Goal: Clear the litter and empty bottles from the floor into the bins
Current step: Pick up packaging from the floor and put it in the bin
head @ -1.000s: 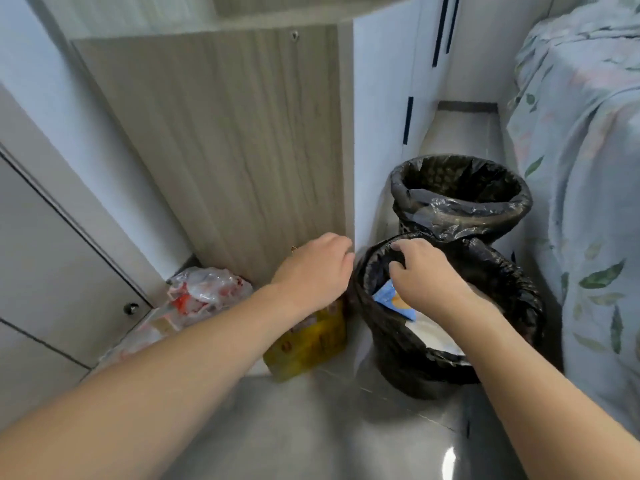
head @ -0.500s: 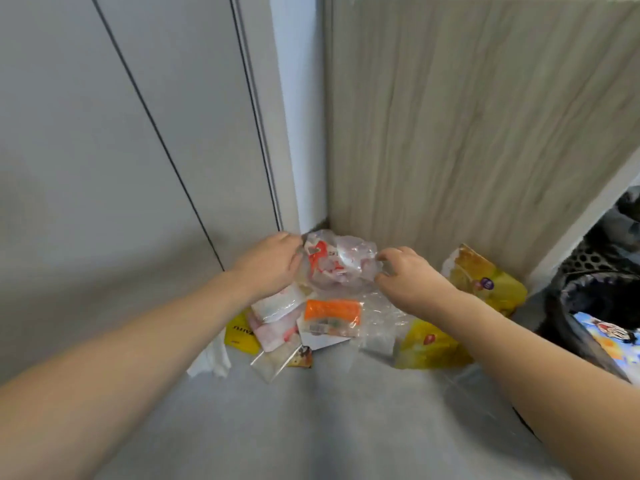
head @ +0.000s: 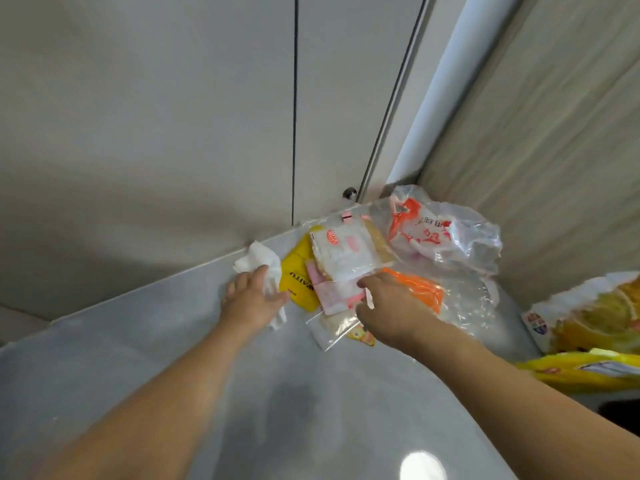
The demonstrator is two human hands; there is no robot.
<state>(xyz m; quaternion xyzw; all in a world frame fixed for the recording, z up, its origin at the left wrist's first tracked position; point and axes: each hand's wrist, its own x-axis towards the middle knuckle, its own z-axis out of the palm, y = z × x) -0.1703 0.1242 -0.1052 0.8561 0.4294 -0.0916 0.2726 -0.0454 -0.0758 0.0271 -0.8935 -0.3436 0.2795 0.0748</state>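
Observation:
A heap of litter lies on the grey floor in the corner. It holds a white crumpled tissue, a yellow packet, a clear wrapper with pink print, an orange packet and a big clear bag with red print. My left hand lies over the tissue, which shows between thumb and fingers. My right hand reaches into the heap's middle and pinches the lower edge of the clear pink-printed wrapper. No bottle is in view.
Large yellow snack bags lie at the right edge, with a dark bin rim just below them. Grey cupboard doors and a wood-grain panel close the corner. Bare floor lies under my arms.
My hands left the bin and swung left to the heap. Since half a second ago the left hand dropped onto the tissue and the right moved down to the pink-printed wrapper.

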